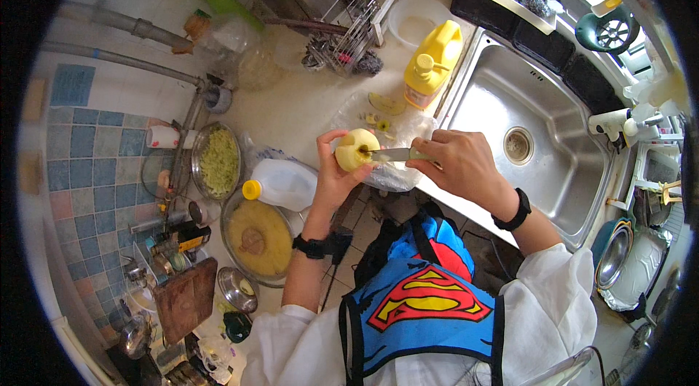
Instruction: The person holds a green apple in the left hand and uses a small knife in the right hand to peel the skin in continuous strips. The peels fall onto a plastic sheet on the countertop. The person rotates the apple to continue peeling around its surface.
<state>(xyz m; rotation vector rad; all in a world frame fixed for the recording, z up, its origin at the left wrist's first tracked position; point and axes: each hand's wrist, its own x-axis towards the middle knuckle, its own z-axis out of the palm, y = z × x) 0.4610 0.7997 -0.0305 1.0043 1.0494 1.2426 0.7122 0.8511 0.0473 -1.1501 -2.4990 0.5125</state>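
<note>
A peeled apple (352, 152) sits in my left hand (341, 181), its cored end turned to the right. My right hand (464, 159) grips the handle of a small knife (392, 154), and the blade's tip reaches the dark hollow at the apple's stem end. Under the knife a clear plastic bag (401, 176) is spread at the counter's edge. Apple scraps (382, 125) and a strip of peel (386, 104) lie on the bag just beyond my hands.
A steel sink (551, 167) is on the right, beside a yellow pump jug (434, 61). Left of my hands are a white jug (286, 184), a bowl of chopped greens (218, 162) and a bowl of yellow liquid (262, 233). A wooden board (185, 298) leans nearby.
</note>
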